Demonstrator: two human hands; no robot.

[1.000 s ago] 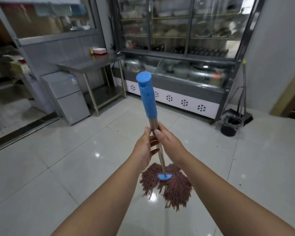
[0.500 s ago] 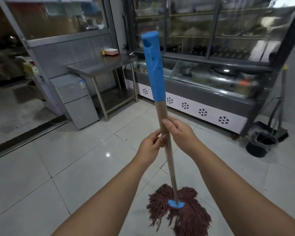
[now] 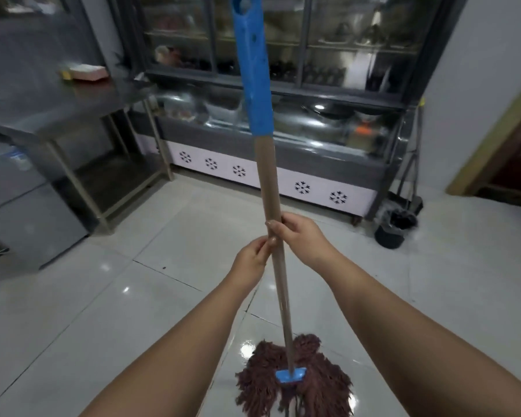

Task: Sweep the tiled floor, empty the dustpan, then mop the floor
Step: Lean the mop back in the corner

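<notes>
Head view: both hands, left hand (image 3: 253, 257) and right hand (image 3: 301, 236), grip the mop (image 3: 292, 377) handle mid-shaft. Wet tiled floor (image 3: 133, 311) likely slippery; footing could fail.

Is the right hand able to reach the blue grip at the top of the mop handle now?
Probably yes: the right hand holds the bare wooden handle below the blue grip, with nothing between them.

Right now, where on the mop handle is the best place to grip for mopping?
Grip the bare wooden shaft, one hand from each side, as the right hand and left hand do now. It stands near upright over the mop head; the blue sleeve sits too high.
</notes>
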